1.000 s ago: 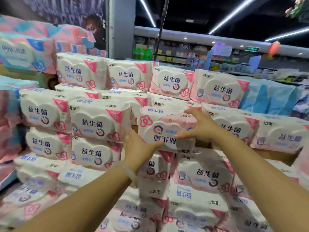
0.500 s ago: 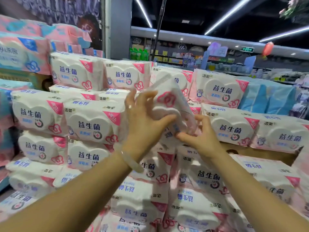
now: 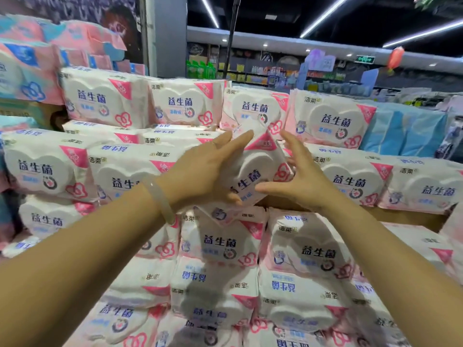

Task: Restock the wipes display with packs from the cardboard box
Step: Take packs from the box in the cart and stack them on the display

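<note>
A tilted white-and-pink plastic pack of wipes with a heart-shaped panel sits at the centre of the stacked wipes display, leaning with its pink corner toward twelve o'clock. The left hand, at nine o'clock of the pack, lies against its face with straight fingers pressed together. The right hand, at three o'clock, has its fingers spread, thumb touching the pack's lower edge. A pale translucent bangle circles the left wrist.

The wipes packs are showing glossy, crinkled plastic film; the bracelet is looking smooth and translucent; brown cardboard is looking matt.
</note>
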A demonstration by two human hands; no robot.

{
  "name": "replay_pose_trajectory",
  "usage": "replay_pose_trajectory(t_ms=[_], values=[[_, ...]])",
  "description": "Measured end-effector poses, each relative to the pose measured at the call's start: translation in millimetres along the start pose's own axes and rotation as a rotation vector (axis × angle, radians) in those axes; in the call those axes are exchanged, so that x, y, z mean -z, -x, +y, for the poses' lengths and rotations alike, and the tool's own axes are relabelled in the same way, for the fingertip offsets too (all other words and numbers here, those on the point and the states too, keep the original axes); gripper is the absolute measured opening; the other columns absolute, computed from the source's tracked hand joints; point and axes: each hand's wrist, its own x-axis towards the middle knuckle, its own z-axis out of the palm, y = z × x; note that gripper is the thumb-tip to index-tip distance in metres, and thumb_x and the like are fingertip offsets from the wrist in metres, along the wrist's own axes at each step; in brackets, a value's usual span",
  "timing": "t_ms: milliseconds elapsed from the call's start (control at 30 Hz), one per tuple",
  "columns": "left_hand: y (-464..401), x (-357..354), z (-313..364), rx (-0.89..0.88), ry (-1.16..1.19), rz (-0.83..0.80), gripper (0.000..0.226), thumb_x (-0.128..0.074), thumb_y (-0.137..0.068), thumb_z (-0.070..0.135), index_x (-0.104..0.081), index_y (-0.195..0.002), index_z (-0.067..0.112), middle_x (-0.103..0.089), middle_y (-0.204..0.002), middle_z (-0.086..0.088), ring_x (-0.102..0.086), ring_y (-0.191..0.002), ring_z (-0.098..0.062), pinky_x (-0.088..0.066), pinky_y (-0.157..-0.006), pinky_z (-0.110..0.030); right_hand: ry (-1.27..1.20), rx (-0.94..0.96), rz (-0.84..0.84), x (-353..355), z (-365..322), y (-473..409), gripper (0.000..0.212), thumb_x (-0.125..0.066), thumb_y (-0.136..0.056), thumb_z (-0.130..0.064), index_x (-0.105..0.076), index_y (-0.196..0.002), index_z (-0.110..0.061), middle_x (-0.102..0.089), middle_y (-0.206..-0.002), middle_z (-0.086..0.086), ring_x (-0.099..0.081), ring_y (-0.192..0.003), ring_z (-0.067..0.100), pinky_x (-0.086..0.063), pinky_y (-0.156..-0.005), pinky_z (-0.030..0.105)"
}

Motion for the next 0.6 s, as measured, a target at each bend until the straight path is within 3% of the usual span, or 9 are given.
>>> replay_pose_trajectory(t_ms=[67, 200, 267, 333, 400, 500, 600], values=[[7.9, -4.4, -2.8, 0.021, -0.03, 0.023, 0.118, -0.083, -0.064, 0.044, -0.001, -0.148, 0.046, -0.037, -0.145, -0.005, -0.045, -0.125, -0.028, -0.042, -0.099, -0.038, -0.014, 0.073, -0.001, -5.2, -2.3, -1.9, 0.103, -0.089, -0.061, -0.033, -0.029, -0.146, -0.036, -0.039, -0.143, -0.009, -0.042, -0.131, 0.014, -0.04, -0.109, 0.042], [10.3, -1.5, -6.8, -0.082, 0.112, -0.015, 0.101, -0.079, -0.073, 0.033, -0.012, -0.149, 0.041, -0.027, -0.156, 0.004, -0.027, -0.14, -0.011, -0.023, -0.11, -0.023, 0.01, 0.002, 0.203, -15.1, 8.4, 10.8, 0.096, -0.089, -0.052, -0.046, -0.039, -0.134, -0.037, -0.046, -0.13, -0.006, -0.05, -0.118, 0.017, -0.047, -0.1, 0.045], [-1.5, 0.6, -4.4, -0.188, 0.031, -0.006, 0.083, -0.072, -0.081, 0.03, -0.025, -0.149, 0.031, -0.036, -0.152, 0.003, -0.04, -0.134, -0.016, -0.03, -0.109, -0.03, 0.001, -0.117, 0.193, -15.0, 19.3, 18.3, 0.087, -0.086, -0.058, -0.049, -0.039, -0.131, -0.035, -0.053, -0.117, -0.01, -0.056, -0.107, 0.013, -0.05, -0.095, 0.041], [-12.0, -0.4, -3.8, -0.197, -0.173, -0.006, 0.07, -0.059, -0.087, 0.041, -0.028, -0.148, 0.028, -0.034, -0.154, 0.0, -0.036, -0.138, -0.025, -0.024, -0.113, -0.04, 0.113, -0.252, 0.055, -17.3, 29.7, 24.3, 0.071, -0.084, -0.063, -0.048, -0.045, -0.119, -0.025, -0.058, -0.101, -0.017, -0.057, -0.087, 0.002, -0.05, -0.082, 0.031], [-14.4, -4.1, -8.0, -0.088, -0.343, -0.09, 0.072, -0.053, -0.089, 0.053, -0.02, -0.15, 0.033, -0.021, -0.159, 0.001, -0.019, -0.146, -0.024, -0.006, -0.118, -0.044, 0.216, -0.328, 0.0, -23.5, 42.7, 22.9, 0.07, -0.084, -0.059, -0.053, -0.055, -0.109, -0.013, -0.068, -0.094, -0.007, -0.061, -0.083, 0.007, -0.049, -0.071, 0.028], [-6.8, -3.6, -17.6, 0.008, -0.447, -0.126, 0.08, -0.047, -0.083, 0.065, -0.014, -0.15, 0.038, -0.023, -0.158, 0.001, -0.013, -0.148, -0.026, 0.006, -0.117, -0.05, 0.222, -0.305, 0.01, -32.0, 45.1, 14.1, 0.071, -0.083, -0.051, -0.06, -0.065, -0.1, -0.012, -0.071, -0.085, -0.001, -0.067, -0.083, 0.015, -0.051, -0.063, 0.028], [-4.4, 0.9, -32.8, 0.085, -0.444, -0.143, 0.096, -0.034, -0.066, 0.086, -0.017, -0.149, 0.041, -0.033, -0.154, 0.0, -0.024, -0.144, -0.032, -0.004, -0.116, -0.053, 0.275, -0.278, -0.011, -36.4, 38.5, 8.7, 0.063, -0.085, -0.057, -0.053, -0.065, -0.096, -0.008, -0.069, -0.084, 0.0, -0.065, -0.081, 0.016, -0.043, -0.053, 0.023]])
